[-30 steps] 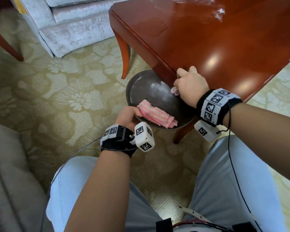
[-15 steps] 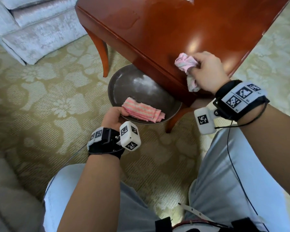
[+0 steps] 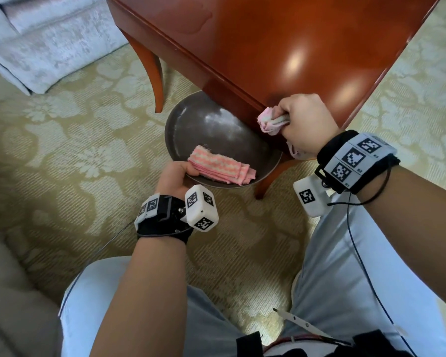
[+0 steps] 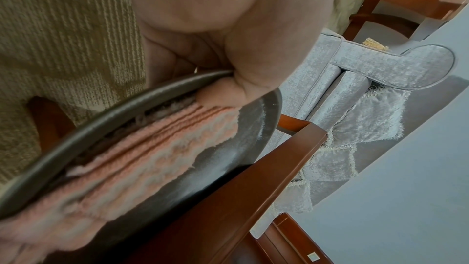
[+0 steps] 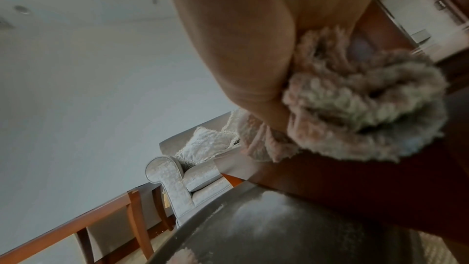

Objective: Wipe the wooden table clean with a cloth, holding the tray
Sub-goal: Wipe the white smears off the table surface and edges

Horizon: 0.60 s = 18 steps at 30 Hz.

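A glossy red-brown wooden table (image 3: pixel 281 39) fills the upper head view. My right hand (image 3: pixel 304 119) grips a bunched pink cloth (image 3: pixel 271 121) at the table's near edge; the right wrist view shows the same cloth (image 5: pixel 360 119) crumpled in my fingers above the tray. A round dark metal tray (image 3: pixel 206 127) sits just under the table's edge, dusted with pale powder. My left hand (image 3: pixel 174 176) grips its near rim, thumb on a folded pink striped cloth (image 3: pixel 220 170) lying in it. In the left wrist view that folded cloth (image 4: pixel 132 158) lies inside the tray rim (image 4: pixel 83 127).
A grey upholstered sofa (image 3: pixel 49 39) stands at the upper left on patterned beige carpet (image 3: pixel 62 150). Curved table legs (image 3: pixel 155 73) come down beside the tray. My knees in light trousers (image 3: pixel 345 279) are below, with a beige cushion (image 3: pixel 8 292) at the lower left.
My right hand has drawn the bunched cloth back across the tabletop to the near edge, above the tray. My left hand keeps its hold on the tray.
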Motion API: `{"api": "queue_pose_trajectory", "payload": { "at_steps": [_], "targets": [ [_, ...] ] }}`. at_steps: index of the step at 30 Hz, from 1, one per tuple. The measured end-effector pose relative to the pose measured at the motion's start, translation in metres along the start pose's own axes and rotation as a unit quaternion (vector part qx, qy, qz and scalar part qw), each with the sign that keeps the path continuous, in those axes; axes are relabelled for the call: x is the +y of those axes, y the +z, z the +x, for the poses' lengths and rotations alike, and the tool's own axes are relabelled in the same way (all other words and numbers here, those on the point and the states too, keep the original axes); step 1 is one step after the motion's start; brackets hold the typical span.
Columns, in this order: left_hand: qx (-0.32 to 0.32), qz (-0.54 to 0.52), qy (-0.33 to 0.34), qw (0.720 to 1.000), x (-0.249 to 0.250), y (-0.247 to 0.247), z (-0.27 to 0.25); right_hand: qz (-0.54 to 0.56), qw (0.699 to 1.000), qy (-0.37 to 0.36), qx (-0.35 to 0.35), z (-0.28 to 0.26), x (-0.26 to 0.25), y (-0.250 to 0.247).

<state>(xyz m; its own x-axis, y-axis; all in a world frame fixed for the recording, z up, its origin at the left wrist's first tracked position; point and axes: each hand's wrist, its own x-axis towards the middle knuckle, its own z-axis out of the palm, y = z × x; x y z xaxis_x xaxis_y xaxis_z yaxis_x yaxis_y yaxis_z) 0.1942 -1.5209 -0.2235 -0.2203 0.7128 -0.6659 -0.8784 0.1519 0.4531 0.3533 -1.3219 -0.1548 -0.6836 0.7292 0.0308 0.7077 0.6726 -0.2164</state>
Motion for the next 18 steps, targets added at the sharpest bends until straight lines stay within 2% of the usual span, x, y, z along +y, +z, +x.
{"api": "queue_pose_trajectory", "payload": {
  "at_steps": [5,11,18],
  "targets": [
    [-0.011,0.002,0.015,1.000,0.000,0.005,-0.002,0.006,0.999,0.034,0.007,0.013,-0.006,0.007],
    [-0.007,-0.055,-0.013,0.998,0.005,-0.002,0.009,0.020,0.998,0.052,0.006,0.037,-0.019,0.009],
    [0.009,-0.041,-0.012,0.999,0.008,-0.007,0.016,0.033,0.998,0.039,0.030,0.063,-0.037,0.018]
  ]
}}
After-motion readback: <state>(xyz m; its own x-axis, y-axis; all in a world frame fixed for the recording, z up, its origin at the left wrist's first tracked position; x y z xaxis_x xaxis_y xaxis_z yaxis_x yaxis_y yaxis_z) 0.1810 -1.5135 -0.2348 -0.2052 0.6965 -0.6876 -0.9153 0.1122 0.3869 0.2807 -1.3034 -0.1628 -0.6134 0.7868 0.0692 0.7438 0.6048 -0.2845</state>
